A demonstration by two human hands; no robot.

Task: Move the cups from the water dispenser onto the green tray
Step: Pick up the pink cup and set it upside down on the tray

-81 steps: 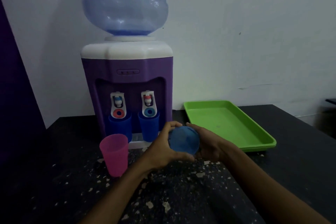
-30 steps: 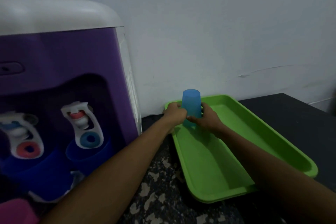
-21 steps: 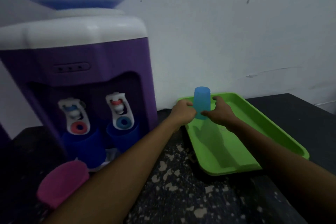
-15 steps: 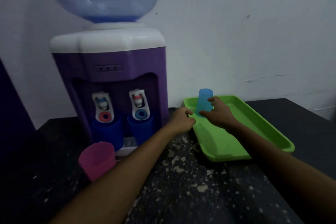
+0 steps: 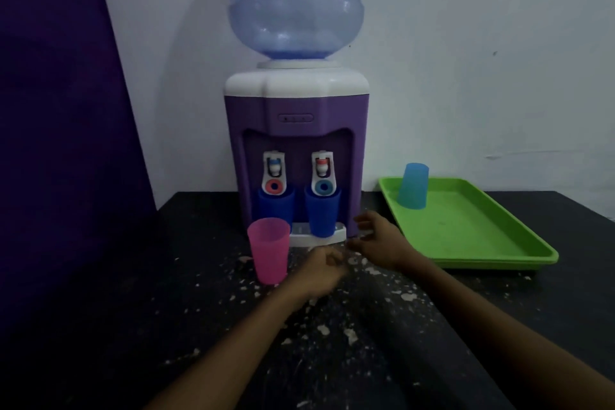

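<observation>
Light-blue cup (image 5: 412, 185) inverted on green tray (image 5: 472, 233); my left grip (image 5: 321, 271) loosely curled, right grip (image 5: 379, 238) spread wide, both empty.

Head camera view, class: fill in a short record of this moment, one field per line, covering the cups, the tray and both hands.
light blue cup: upside down, at the far left corner of the green tray
dark blue cups: two, one under each tap of the water dispenser
pink cup: upright on the table, in front of the dispenser
left hand: empty, beside the pink cup
right hand: empty, open, near the right dark blue cup
</observation>
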